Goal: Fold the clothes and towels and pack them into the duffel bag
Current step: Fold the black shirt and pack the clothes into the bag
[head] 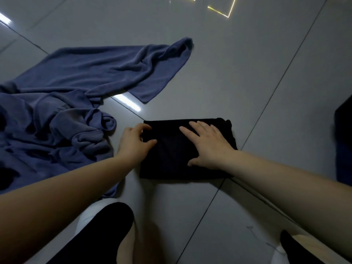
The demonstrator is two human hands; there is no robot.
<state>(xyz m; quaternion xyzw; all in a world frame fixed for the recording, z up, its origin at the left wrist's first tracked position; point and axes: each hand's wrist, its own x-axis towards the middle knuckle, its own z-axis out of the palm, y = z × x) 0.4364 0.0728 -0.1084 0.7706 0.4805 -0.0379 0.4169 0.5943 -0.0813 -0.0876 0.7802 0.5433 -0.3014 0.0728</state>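
A black garment [171,161], folded into a small rectangle, lies on the tiled floor in front of me. My left hand [134,143] pinches its left edge between thumb and fingers. My right hand [208,143] lies flat on top of it with fingers spread and straight. A large blue towel [99,73] is spread out and rumpled on the floor to the left. At the right edge a dark, blurred shape [343,141] shows, possibly the duffel bag; I cannot tell for sure.
The floor is glossy grey tile [228,63] with dark grout lines and light reflections. My knees in dark clothing [106,235] show at the bottom of the view.
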